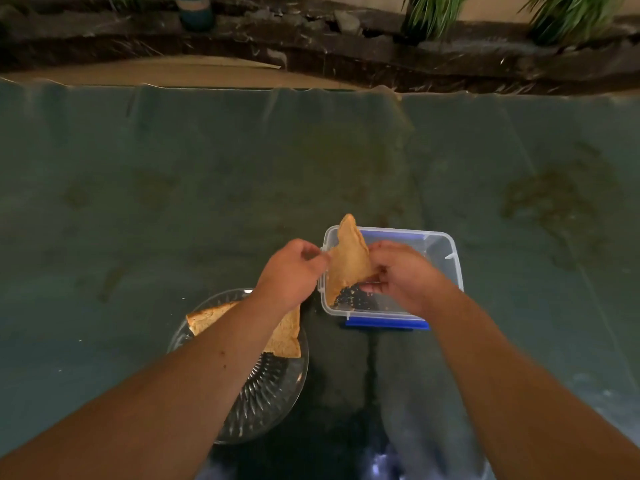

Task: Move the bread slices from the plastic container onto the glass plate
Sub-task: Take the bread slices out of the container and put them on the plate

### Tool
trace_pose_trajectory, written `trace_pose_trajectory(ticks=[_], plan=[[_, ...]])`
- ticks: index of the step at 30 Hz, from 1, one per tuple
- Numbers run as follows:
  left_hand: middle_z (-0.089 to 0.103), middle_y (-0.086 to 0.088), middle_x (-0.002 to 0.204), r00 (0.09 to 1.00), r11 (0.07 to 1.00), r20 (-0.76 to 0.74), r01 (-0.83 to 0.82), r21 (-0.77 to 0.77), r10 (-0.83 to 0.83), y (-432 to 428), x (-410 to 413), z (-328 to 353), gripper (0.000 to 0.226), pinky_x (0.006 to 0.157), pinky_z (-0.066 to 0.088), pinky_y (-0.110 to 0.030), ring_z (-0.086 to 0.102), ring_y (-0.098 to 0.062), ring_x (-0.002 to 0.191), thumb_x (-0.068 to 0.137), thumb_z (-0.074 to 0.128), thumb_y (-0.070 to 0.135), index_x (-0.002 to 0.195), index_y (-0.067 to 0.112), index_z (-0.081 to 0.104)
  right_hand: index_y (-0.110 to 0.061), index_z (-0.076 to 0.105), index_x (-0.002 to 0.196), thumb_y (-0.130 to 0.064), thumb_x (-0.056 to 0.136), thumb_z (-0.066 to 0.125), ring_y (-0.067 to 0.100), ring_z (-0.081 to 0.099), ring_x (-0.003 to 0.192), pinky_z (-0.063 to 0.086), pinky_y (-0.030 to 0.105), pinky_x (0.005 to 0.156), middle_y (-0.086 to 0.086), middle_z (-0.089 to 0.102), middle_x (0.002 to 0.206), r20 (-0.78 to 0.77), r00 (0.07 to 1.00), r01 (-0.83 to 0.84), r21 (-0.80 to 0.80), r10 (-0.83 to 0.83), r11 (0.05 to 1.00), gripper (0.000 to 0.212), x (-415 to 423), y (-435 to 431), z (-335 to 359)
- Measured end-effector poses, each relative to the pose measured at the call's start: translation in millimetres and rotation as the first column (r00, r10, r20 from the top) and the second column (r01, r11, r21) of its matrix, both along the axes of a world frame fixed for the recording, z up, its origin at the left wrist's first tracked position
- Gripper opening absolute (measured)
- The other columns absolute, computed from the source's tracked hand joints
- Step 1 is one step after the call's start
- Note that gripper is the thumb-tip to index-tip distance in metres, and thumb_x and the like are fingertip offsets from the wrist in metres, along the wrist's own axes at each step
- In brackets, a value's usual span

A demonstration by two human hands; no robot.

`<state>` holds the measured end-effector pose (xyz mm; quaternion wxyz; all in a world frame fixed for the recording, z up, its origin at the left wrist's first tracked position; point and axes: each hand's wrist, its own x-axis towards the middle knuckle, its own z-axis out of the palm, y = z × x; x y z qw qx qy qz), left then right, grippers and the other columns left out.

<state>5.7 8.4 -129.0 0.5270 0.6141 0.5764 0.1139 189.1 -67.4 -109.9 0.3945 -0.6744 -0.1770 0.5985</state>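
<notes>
Plastic container (446,251): bread slice (349,261) w/ hands (398,271)

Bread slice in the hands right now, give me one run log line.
right hand: holds bread slice over container | left hand: at slice edge | plate: bread already on it

Both bare forearms reaching fwd, left hand (290,268) just left of the bread slice (349,261), fingers curled, fingertips pinching its left edge, right hand (401,273) just right of it, fingers clamped on its right side, wrists slightly bent
</notes>
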Motion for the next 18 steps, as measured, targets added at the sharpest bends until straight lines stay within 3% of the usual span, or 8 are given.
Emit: trace_pose_trajectory(ticks=[2, 4, 5, 7, 9, 12, 16, 18], plan=[[0.071, 0.007, 0.112, 0.996, 0.998, 0.073, -0.049, -0.048, 0.052, -0.5, 3.8, 9.6, 0.045, 0.093, 0.057, -0.047, 0.07, -0.017, 0.1, 0.089, 0.062, 0.068, 0.111, 0.029, 0.064, 0.001, 0.057, 0.122, 0.004, 0.095, 0.039, 0.039, 0.069, 0.104, 0.058, 0.052, 0.093, 0.026, 0.066, 0.115, -0.203, 0.977, 0.087, 0.1, -0.065, 0.991, 0.032, 1.4, -7.9, 19.4], [0.074, 0.003, 0.112, 0.969, 0.973, 0.216, -0.069, -0.222, 0.118, -1.1, 5.6, 22.4, 0.045, 0.087, 0.057, -0.042, 0.074, -0.016, 0.094, 0.091, 0.056, 0.073, 0.105, 0.031, 0.065, 0.006, 0.051, 0.135, 0.006, 0.092, 0.034, 0.046, 0.064, 0.119, 0.05, 0.063, 0.103, 0.031, 0.062, 0.132, -0.392, 0.918, 0.137, 0.176, -0.059, 0.975, 0.046, -2.0, -15.3, 34.0], [0.077, 0.002, 0.109, 0.94, 0.937, 0.3, -0.053, -0.346, 0.164, -1.0, 4.7, 29.1, 0.046, 0.085, 0.057, -0.04, 0.076, -0.014, 0.092, 0.091, 0.054, 0.074, 0.103, 0.031, 0.067, 0.006, 0.048, 0.14, 0.006, 0.089, 0.035, 0.048, 0.061, 0.123, 0.046, 0.066, 0.106, 0.031, 0.06, 0.138, -0.451, 0.892, 0.148, 0.206, -0.04, 0.967, 0.052, -6.0, -18.1, 38.7], [0.078, -0.004, 0.116, 0.87, 0.845, 0.434, 0.037, -0.533, 0.235, 0.7, -2.0, 36.0, 0.059, 0.093, 0.055, -0.044, 0.074, -0.019, 0.106, 0.089, 0.054, 0.074, 0.117, 0.024, 0.072, 0.002, 0.049, 0.142, 0.004, 0.082, 0.04, 0.046, 0.061, 0.124, 0.045, 0.065, 0.107, 0.029, 0.061, 0.137, -0.49, 0.872, 0.136, 0.226, -0.008, 0.965, 0.06, -16.5, -21.3, 41.0], [0.072, -0.013, 0.13, 0.831, 0.815, 0.502, 0.109, -0.57, 0.24, 3.2, -14.0, 39.9, 0.06, 0.104, 0.05, -0.052, 0.066, -0.03, 0.121, 0.095, 0.058, 0.061, 0.131, 0.014, 0.068, -0.001, 0.048, 0.143, 0.008, 0.087, 0.038, 0.045, 0.062, 0.122, 0.05, 0.06, 0.104, 0.027, 0.061, 0.137, -0.459, 0.888, 0.082, 0.202, 0.02, 0.976, 0.058, -28.9, -23.4, 35.9], [0.072, -0.012, 0.129, 0.841, 0.857, 0.47, 0.016, -0.516, 0.267, 7.7, -40.9, 39.0, 0.038, 0.106, 0.05, -0.059, 0.066, -0.032, 0.121, 0.099, 0.065, 0.032, 0.131, 0.012, 0.065, -0.003, 0.05, 0.14, 0.013, 0.095, 0.034, 0.045, 0.065, 0.12, 0.055, 0.057, 0.098, 0.028, 0.06, 0.138, -0.361, 0.931, -0.015, 0.118, 0.057, 0.993, 0.05, -49.1, -27.5, 22.6], [0.078, -0.006, 0.113, 0.908, 0.891, 0.325, -0.1, -0.443, 0.264, 0.2, -85.3, 24.7, 0.026, 0.083, 0.06, -0.042, 0.075, -0.023, 0.099, 0.092, 0.076, 0.021, 0.118, 0.019, 0.07, -0.01, 0.064, 0.12, -0.012, 0.102, 0.056, 0.034, 0.074, 0.102, 0.064, 0.048, 0.083, 0.019, 0.071, 0.117, -0.078, 0.983, -0.172, -0.057, 0.167, 0.983, 0.019, -84.5, -31.2, 10.6], [0.077, -0.007, 0.108, 0.948, 0.915, 0.206, -0.152, -0.374, 0.242, -10.0, -105.8, 12.1, 0.021, 0.069, 0.057, -0.032, 0.073, -0.019, 0.084, 0.09, 0.078, 0.018, 0.111, 0.021, 0.072, -0.012, 0.066, 0.109, -0.025, 0.102, 0.062, 0.025, 0.078, 0.083, 0.066, 0.043, 0.074, 0.013, 0.075, 0.102, 0.108, 0.944, -0.292, -0.171, 0.313, 0.941, 0.015, -103.2, -34.2, 0.9]])
